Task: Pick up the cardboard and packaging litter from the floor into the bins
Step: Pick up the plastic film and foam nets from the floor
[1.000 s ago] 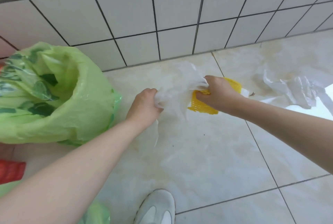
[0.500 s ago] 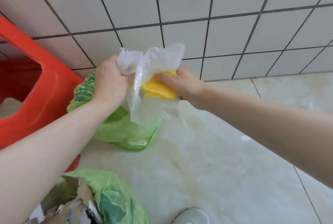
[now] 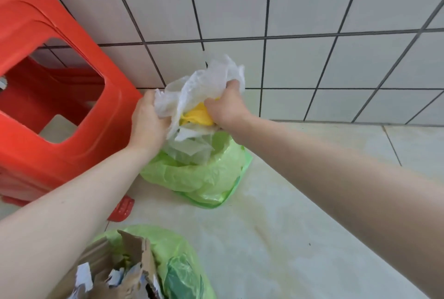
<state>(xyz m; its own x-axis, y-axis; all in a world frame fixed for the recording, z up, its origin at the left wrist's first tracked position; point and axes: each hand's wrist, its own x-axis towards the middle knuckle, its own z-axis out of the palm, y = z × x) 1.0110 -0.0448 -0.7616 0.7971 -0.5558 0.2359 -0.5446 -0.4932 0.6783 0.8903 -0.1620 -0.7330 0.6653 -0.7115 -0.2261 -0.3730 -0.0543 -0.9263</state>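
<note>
Setting: pale glossy floor tiles (image 3: 300, 238) are meeting a white tiled wall (image 3: 312, 10) with dark grout along the far edge.
Left fingers: the left hand (image 3: 147, 125) is curling closed around one side of a crumpled clear plastic sheet (image 3: 204, 87), knuckles facing the camera.
Right fingers: the right hand (image 3: 227, 108) is clenching the other side of the same sheet together with a yellow mesh packaging piece (image 3: 198, 116) tucked under it.
Arms: both bare forearms are reaching forward and converging, the left from the lower left, the right from the right edge.
Litter position: the bundle is hanging just above the open mouth of a far bin lined with a light green plastic bag (image 3: 204, 173), loose plastic tails drooping into it.
Edges: a red plastic stool (image 3: 48, 82) is standing just beside the left hand and touching that bag's left side; the wall is lying close behind.
Open room: bare floor is stretching to the right of the bag.
Near corner: a second green-lined bin (image 3: 177, 262) is holding torn brown cardboard (image 3: 125, 272) under the left forearm.
</note>
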